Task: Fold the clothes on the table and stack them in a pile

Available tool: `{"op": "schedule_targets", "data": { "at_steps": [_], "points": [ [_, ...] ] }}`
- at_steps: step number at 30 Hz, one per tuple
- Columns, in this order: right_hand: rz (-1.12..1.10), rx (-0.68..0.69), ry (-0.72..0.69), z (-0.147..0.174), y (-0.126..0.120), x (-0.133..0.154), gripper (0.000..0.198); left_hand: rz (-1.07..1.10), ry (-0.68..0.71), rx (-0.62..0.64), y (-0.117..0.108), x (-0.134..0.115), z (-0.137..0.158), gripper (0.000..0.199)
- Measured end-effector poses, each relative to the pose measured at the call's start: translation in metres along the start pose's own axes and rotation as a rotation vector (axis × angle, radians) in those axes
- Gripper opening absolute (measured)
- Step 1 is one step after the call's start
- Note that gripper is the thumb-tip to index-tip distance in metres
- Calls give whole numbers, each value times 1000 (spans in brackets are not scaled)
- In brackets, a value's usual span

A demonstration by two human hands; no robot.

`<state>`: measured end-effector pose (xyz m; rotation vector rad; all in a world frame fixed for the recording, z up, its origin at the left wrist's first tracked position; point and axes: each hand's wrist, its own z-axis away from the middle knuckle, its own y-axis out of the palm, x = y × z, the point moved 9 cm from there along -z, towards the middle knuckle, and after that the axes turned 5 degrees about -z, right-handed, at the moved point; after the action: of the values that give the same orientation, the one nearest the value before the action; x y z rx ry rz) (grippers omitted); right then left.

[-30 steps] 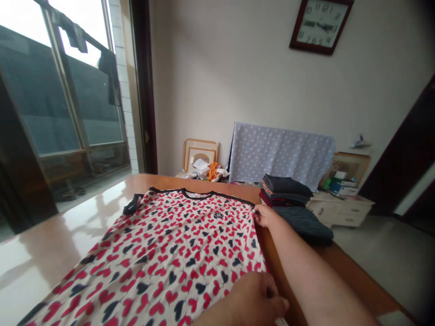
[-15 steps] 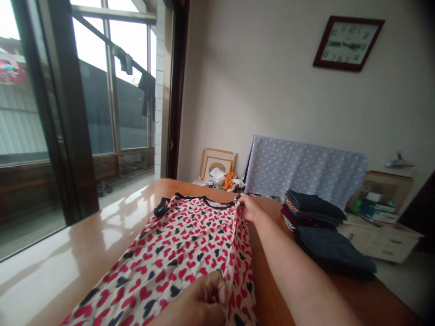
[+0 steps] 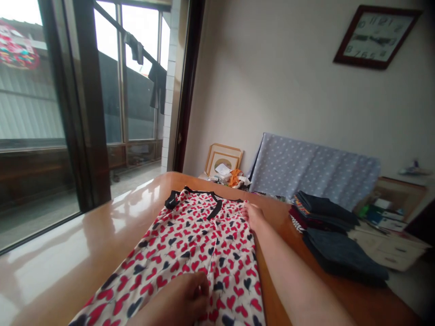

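Note:
A heart-print shirt with black trim lies spread on the table, red and dark hearts on a pale ground. Its right side is folded inward, leaving a lengthwise fabric edge near the middle and a strip of black trim slanting below the neckline. Low in the view, my left hand has its fingers curled closed at that inner edge. My right hand reaches to the far right corner of the shirt, fingers bent and closed on the cloth there. The fingertips of both hands are partly hidden.
Folded dark clothes are stacked to the right on the brown table. Behind stand a dotted grey cloth, picture frames and a white drawer cabinet. A glass door is at left, a clock on the wall.
The shirt's right side has gone further inward and now lies flatter, with its black trim turned over near the neck. Both hands remain at the cloth. The view has shifted slightly left.

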<state>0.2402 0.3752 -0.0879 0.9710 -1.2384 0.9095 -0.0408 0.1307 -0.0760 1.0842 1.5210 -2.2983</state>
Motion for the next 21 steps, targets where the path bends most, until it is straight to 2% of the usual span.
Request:
{"op": "schedule_targets", "data": {
  "at_steps": [3, 6, 10, 13, 15, 17, 21],
  "points": [
    [51, -123, -33, 15, -43, 0, 9, -36, -6, -18, -3, -4, 0, 19],
    [116, -176, -36, 38, -70, -3, 7, -73, -35, -46, -3, -4, 0, 23],
    [212, -161, -26, 75, -84, -8, 11, -112, -33, -127, -2, -2, -1, 26],
    [285, -117, -15, 106, -86, -13, 13, -161, -57, -247, -4, -3, 4, 22],
    [330, -83, -4, 128, -86, -17, 14, -197, -5, -351, -7, -16, 12, 17],
    [364, -44, 8, 150, -87, -22, 15, -212, 114, -416, -5, -39, 23, 15],
    [448, 75, -6, 189, -86, -33, 20, -234, 328, -328, 19, -82, 41, 19]
  ]
}}
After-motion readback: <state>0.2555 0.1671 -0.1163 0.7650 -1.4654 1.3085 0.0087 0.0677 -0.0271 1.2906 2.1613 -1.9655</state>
